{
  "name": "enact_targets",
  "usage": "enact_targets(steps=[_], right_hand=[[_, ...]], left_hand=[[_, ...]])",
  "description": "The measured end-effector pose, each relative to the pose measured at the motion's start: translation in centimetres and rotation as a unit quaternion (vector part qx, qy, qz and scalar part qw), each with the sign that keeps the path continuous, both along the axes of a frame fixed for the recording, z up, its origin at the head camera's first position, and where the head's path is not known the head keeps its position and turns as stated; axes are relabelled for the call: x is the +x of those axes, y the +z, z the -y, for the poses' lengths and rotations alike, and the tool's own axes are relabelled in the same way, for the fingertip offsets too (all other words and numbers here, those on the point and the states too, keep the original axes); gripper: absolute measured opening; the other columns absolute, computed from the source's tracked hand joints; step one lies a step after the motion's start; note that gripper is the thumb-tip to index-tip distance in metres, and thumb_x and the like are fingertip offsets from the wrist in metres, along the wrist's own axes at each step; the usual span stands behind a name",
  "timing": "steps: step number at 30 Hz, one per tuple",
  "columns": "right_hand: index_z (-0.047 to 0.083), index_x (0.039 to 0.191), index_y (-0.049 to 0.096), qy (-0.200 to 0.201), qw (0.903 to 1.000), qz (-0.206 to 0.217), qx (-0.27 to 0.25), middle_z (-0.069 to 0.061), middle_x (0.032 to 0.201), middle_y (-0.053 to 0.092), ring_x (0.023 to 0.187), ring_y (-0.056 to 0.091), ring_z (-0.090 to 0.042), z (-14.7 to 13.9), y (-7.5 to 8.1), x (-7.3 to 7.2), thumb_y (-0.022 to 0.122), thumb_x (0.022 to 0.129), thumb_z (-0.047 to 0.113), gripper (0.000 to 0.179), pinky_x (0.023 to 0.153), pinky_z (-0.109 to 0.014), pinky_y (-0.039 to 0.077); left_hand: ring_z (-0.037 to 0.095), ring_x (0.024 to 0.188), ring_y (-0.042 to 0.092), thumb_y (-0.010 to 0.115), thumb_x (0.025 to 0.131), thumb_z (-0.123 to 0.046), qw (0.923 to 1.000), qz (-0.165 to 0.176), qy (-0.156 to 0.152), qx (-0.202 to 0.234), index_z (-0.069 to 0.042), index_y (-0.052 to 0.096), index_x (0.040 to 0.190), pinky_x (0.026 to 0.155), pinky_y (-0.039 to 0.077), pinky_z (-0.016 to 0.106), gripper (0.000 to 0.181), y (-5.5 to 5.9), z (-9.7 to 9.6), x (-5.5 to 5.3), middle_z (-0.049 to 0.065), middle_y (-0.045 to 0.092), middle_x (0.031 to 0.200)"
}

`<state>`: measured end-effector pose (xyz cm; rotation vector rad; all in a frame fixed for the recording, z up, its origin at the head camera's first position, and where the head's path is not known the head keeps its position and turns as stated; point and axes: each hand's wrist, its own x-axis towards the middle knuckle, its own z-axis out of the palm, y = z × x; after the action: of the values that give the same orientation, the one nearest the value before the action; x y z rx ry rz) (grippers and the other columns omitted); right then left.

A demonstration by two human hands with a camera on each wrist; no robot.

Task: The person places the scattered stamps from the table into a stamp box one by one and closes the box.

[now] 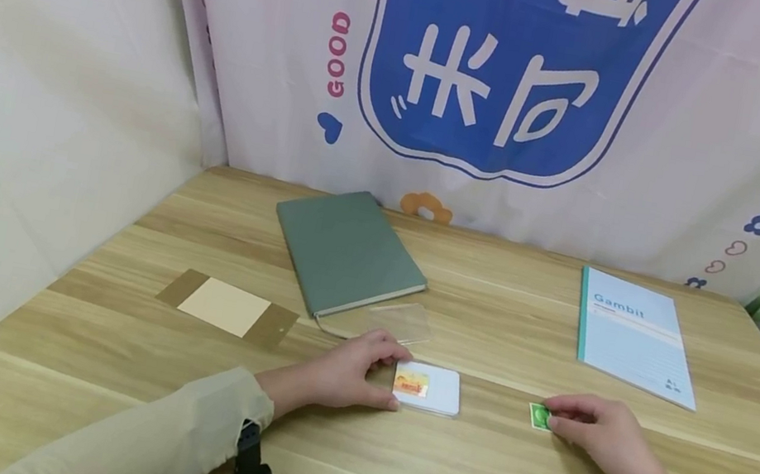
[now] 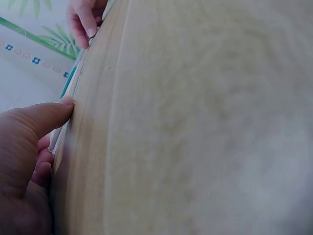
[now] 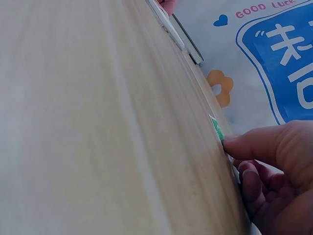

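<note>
On the table in the head view lies a white card (image 1: 442, 390) with rounded corners, an orange and yellow stamp (image 1: 412, 383) on its left part. My left hand (image 1: 357, 372) holds the card by its left side, thumb at the near corner and forefinger at the far corner. In the left wrist view the thumb (image 2: 61, 110) presses on the card's edge. To the right, my right hand (image 1: 606, 438) pinches a small green stamp (image 1: 538, 416) with a white border by its right end. The right wrist view shows the green stamp (image 3: 216, 128) close over the wood, under the thumb tip.
Behind the left hand lie a dark green notebook (image 1: 350, 253) and a clear plastic sheet (image 1: 403, 323). A brown card with a cream middle (image 1: 225, 306) is at the left. A light blue Gambit notebook (image 1: 638, 335) lies at the back right. Printed cloth (image 1: 270, 84) hangs behind the table.
</note>
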<state>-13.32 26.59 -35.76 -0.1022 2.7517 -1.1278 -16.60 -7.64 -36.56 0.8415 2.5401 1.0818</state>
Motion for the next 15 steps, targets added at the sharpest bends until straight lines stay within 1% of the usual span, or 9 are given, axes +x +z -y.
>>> enact_targets(steps=[7,15], right_hand=[[0.001,0.105,0.067,-0.016,0.9998,0.005,-0.006,-0.004,0.089,0.064,0.075,0.052,-0.010,0.22,-0.08,-0.03,0.068,0.081,0.015,0.028,0.064,-0.022,0.044],[-0.001,0.103,0.065,-0.024,0.9995,0.020,-0.006,-0.004,0.087,0.061,0.075,0.051,-0.012,0.31,-0.09,-0.21,0.068,0.081,0.012,0.026,0.063,-0.022,0.044]], left_hand=[[0.013,0.096,0.043,0.075,0.077,-0.025,1.0000,-0.007,-0.001,-0.001,-0.012,0.057,0.122,0.084,0.039,0.028,0.050,-0.01,0.03,-0.03,-0.001,0.046,0.108],[0.013,0.096,0.044,0.076,0.077,-0.025,0.9999,-0.010,-0.001,0.003,-0.012,0.057,0.121,0.084,0.039,0.028,0.049,-0.17,0.04,-0.10,-0.002,0.046,0.108]])
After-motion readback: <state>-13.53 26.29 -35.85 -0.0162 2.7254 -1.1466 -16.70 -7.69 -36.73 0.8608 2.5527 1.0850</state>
